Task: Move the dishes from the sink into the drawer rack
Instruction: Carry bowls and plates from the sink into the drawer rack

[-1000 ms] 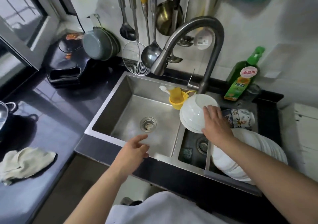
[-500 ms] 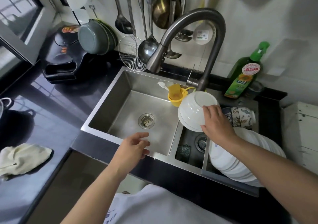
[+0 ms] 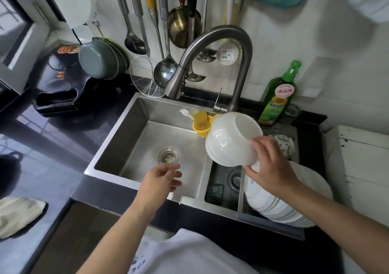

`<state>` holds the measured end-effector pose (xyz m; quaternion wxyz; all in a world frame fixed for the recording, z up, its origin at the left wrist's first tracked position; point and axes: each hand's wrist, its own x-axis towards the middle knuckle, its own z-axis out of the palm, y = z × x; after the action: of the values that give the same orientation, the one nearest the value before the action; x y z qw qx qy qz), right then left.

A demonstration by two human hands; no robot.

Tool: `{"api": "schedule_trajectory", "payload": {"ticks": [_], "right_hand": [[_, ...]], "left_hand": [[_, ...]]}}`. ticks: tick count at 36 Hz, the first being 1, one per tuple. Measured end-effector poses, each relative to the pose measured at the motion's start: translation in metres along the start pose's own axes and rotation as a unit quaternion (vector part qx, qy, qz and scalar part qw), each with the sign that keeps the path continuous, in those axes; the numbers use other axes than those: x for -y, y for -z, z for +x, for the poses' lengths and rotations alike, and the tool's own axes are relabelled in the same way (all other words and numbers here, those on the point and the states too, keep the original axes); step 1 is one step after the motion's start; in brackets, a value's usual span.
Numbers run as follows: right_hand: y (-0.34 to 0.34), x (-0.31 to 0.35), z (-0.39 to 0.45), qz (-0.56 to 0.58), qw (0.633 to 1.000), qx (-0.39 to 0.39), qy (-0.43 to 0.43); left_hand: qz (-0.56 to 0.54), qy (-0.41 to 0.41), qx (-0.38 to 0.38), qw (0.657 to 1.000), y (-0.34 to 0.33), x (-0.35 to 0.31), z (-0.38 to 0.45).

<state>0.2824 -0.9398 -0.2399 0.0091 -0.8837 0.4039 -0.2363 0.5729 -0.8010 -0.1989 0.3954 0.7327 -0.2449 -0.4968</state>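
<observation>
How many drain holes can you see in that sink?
2. One drain sits in the floor of the big left basin, just beyond the left hand. The other drain is in the small middle basin, beside the stacked white plates.

Supports, listed by where they lie from my fingers. Steel sink (image 3: 117, 145): main basin under my left fingers (image 3: 172, 173), drain strainer (image 3: 168, 158) just beyond them, yellow cup (image 3: 201, 124) at the far wall. Small basin under my right fingers (image 3: 255, 145): dark scouring pad (image 3: 214, 191), stacked white plates (image 3: 299, 198). Dark counter (image 3: 42, 147), well left of my left fingers: cream cloth (image 3: 19, 215), black appliance (image 3: 61, 84). Beyond my right fingers: green bottle (image 3: 277, 97).
</observation>
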Motion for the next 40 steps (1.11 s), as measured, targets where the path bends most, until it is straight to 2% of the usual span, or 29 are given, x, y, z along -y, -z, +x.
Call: {"api": "schedule_trajectory", "payload": {"ticks": [3,5,6,7,9,11,12,14,17,20,25,27,28,29,30,31,32,33,34,35,36,37,40], "right_hand": [[0.018,0.033,-0.003,0.129,0.986,-0.049,-0.089],[0.032,0.055,0.0,0.287,0.937,-0.073,-0.188],[0.04,0.064,0.003,0.382,0.887,-0.073,-0.247],[0.044,0.072,0.007,0.482,0.819,-0.069,-0.305],[0.042,0.081,0.011,0.659,0.641,-0.067,-0.387],[0.032,0.09,0.011,0.749,0.482,-0.062,-0.45],[0.025,0.097,0.009,0.767,0.423,-0.053,-0.479],[0.011,0.113,0.002,0.778,0.355,-0.016,-0.518],[-0.004,0.139,-0.008,0.779,0.324,0.03,-0.535],[-0.014,0.16,-0.015,0.779,0.341,0.056,-0.523],[-0.027,0.178,-0.024,0.762,0.351,0.108,-0.534],[-0.03,0.174,-0.023,0.744,0.376,0.144,-0.534],[-0.03,0.17,-0.02,0.73,0.403,0.181,-0.522],[-0.03,0.163,-0.017,0.71,0.445,0.226,-0.498],[-0.031,0.155,-0.013,0.678,0.502,0.267,-0.466],[-0.034,0.145,-0.008,0.624,0.581,0.292,-0.434],[-0.039,0.132,-0.003,0.537,0.68,0.294,-0.402],[-0.046,0.118,0.002,0.428,0.781,0.27,-0.366],[-0.051,0.103,0.007,0.312,0.863,0.228,-0.325],[-0.057,0.09,0.012,0.204,0.921,0.184,-0.276],[-0.064,0.078,0.015,0.109,0.956,0.151,-0.229],[-0.069,0.067,0.018,0.034,0.971,0.138,-0.193],[-0.087,0.041,0.021,-0.076,0.966,0.176,-0.175]], "left_hand": [[-0.041,0.0,0.009,0.999,0.0,-0.002,0.004],[-0.067,0.003,0.015,0.998,0.0,-0.003,0.006],[-0.087,0.008,0.019,0.996,0.0,-0.002,0.007],[-0.114,0.016,0.025,0.993,0.0,-0.001,0.007],[-0.191,0.048,0.047,0.979,-0.002,-0.001,0.006],[-0.278,0.089,0.074,0.954,-0.005,0.0,0.002],[-0.307,0.1,0.09,0.942,-0.007,0.001,0.0],[-0.331,0.096,0.127,0.93,-0.01,0.002,-0.006],[-0.276,0.075,0.141,0.948,-0.015,0.01,-0.011],[-0.227,0.087,0.091,0.966,-0.016,0.027,-0.012],[-0.307,0.173,0.019,0.936,-0.001,0.049,-0.007],[-0.331,0.175,0.003,0.927,0.006,0.057,-0.005],[-0.342,0.172,-0.009,0.924,0.008,0.058,-0.006],[-0.35,0.167,-0.023,0.921,0.01,0.059,-0.007],[-0.358,0.164,-0.037,0.918,0.013,0.058,-0.008],[-0.361,0.16,-0.053,0.917,0.015,0.058,-0.008],[-0.364,0.155,-0.066,0.916,0.018,0.058,-0.009],[-0.364,0.152,-0.077,0.916,0.02,0.059,-0.009],[-0.363,0.15,-0.09,0.915,0.021,0.059,-0.009],[-0.362,0.148,-0.106,0.914,0.023,0.061,-0.009],[-0.359,0.146,-0.119,0.914,0.024,0.062,-0.009],[-0.355,0.143,-0.129,0.915,0.025,0.063,-0.01],[-0.36,0.14,-0.142,0.911,0.026,0.064,-0.012]]}}
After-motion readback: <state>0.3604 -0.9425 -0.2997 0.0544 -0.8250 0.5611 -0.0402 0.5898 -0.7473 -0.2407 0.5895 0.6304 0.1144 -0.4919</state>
